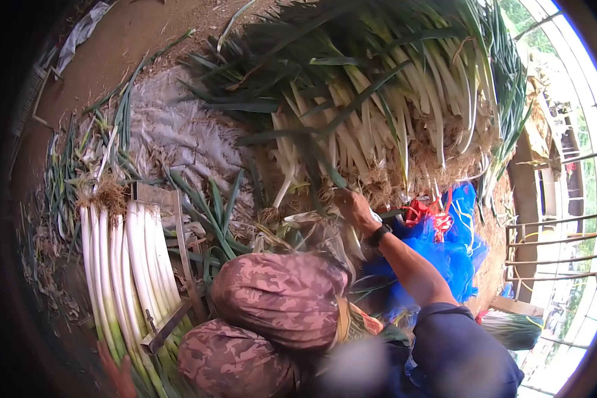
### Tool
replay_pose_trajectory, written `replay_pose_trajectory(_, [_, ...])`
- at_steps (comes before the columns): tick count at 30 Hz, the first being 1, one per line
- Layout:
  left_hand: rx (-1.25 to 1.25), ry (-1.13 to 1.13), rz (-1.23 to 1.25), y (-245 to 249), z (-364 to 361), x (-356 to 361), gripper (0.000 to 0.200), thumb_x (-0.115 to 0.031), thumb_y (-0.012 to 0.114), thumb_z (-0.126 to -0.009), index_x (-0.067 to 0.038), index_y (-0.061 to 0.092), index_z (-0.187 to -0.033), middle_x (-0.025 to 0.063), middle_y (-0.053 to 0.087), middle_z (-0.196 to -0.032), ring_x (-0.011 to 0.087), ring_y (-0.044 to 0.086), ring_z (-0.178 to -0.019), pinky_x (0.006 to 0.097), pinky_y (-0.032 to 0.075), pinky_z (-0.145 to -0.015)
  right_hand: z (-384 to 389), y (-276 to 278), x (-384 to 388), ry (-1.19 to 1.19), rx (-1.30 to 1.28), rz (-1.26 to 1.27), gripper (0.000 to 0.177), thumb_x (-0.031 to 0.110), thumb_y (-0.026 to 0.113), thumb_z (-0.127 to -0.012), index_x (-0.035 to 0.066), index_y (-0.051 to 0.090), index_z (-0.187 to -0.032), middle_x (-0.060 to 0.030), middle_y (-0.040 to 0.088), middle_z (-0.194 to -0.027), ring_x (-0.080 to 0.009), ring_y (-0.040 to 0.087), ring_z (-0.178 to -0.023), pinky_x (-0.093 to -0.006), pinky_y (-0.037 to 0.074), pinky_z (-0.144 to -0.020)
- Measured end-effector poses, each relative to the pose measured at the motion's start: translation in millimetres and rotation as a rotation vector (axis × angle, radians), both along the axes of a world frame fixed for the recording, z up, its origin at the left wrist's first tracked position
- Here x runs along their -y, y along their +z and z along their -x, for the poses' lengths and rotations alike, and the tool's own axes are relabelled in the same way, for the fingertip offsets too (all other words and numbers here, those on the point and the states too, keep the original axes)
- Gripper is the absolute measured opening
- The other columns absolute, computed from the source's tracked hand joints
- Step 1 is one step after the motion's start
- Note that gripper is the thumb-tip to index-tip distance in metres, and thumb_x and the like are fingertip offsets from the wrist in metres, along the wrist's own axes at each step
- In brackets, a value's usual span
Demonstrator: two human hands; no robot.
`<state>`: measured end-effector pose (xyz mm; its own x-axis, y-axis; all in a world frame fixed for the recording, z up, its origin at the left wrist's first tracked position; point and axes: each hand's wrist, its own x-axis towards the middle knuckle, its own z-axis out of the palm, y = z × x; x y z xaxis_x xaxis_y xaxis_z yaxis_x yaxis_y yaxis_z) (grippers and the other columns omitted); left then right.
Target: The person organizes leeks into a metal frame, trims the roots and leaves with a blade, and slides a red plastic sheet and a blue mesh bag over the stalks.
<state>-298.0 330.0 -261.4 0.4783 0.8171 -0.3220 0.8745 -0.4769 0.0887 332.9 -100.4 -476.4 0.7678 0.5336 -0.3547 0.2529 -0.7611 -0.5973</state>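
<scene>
Grip of right hand (355, 209) closed round a leek (328, 174) (long dark-green leaf).

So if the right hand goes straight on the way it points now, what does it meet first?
The right hand points up and left at the big leek pile. First in line are the rooty stalk ends just above it. It may be touching them, but depth is unclear.

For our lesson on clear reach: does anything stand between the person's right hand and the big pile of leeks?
Nothing visible does. The right hand is already at the root ends of the leek pile, touching the stalks.
</scene>
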Motion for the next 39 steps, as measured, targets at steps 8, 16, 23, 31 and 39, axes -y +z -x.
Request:
replay_pose_trajectory(8, [-0.039, 0.136, 0.108, 21.5, -24.9, 15.5, 0.078, -0.036, 0.058, -0.092, -0.009, 0.022, -0.156, 0.0174, 0.022, -0.160, 0.0391, 0.019, -0.147, 0.0535, 0.015, -0.118, -121.1, -7.6, -6.0, -0.148, 0.310, 0.079, 0.060, 0.011, 0.060, -0.085, -0.002, 0.039, -0.139, -0.0314, 0.060, -0.108, -0.0477, 0.057, -0.103, -0.0523, 0.048, -0.086])
replay_pose_trajectory(16, [0.021, 0.025, -0.057, -4.2, 10.4, 1.7, 0.068, -0.015, 0.061, -0.092, 0.001, 0.031, -0.151, 0.0206, 0.035, -0.154, 0.0323, 0.032, -0.143, 0.0407, 0.020, -0.119, -133.6, -28.4, -6.9, -0.128, 0.450, 0.211, 0.036, 0.016, 0.053, -0.085, 0.000, 0.058, -0.116, -0.0285, 0.064, -0.093, -0.0460, 0.061, -0.094, -0.0530, 0.049, -0.079])
replay_pose_trajectory(23, [0.043, 0.060, -0.080, -6.9, 3.6, 10.4, 0.071, -0.018, 0.066, -0.089, -0.003, 0.035, -0.150, 0.0212, 0.035, -0.154, 0.0371, 0.031, -0.142, 0.0445, 0.021, -0.117, -112.3, 67.8, -27.8, 0.003, -0.125, -0.137, 0.045, 0.034, 0.069, -0.074, 0.000, 0.068, -0.102, -0.0121, 0.068, -0.077, -0.0246, 0.066, -0.070, -0.0371, 0.051, -0.063])
replay_pose_trajectory(31, [0.037, 0.055, -0.124, -13.9, 2.4, 9.6, 0.067, -0.014, 0.064, -0.092, 0.001, 0.033, -0.150, 0.0203, 0.036, -0.154, 0.0322, 0.032, -0.143, 0.0395, 0.022, -0.118, -72.2, -19.7, -9.8, -0.011, 0.297, -0.082, 0.037, 0.021, 0.066, -0.079, -0.003, 0.058, -0.107, -0.0249, 0.061, -0.092, -0.0389, 0.064, -0.078, -0.0468, 0.052, -0.067])
replay_pose_trajectory(39, [0.001, 0.040, -0.089, -12.7, 13.1, 1.0, 0.067, -0.015, 0.064, -0.093, 0.003, 0.033, -0.149, 0.0217, 0.034, -0.155, 0.0329, 0.031, -0.144, 0.0391, 0.021, -0.118, -49.6, 17.3, -38.6, -0.115, -0.148, -0.394, 0.026, 0.007, 0.063, -0.083, -0.003, 0.053, -0.104, -0.0109, 0.061, -0.075, -0.0199, 0.064, -0.066, -0.0362, 0.053, -0.055])
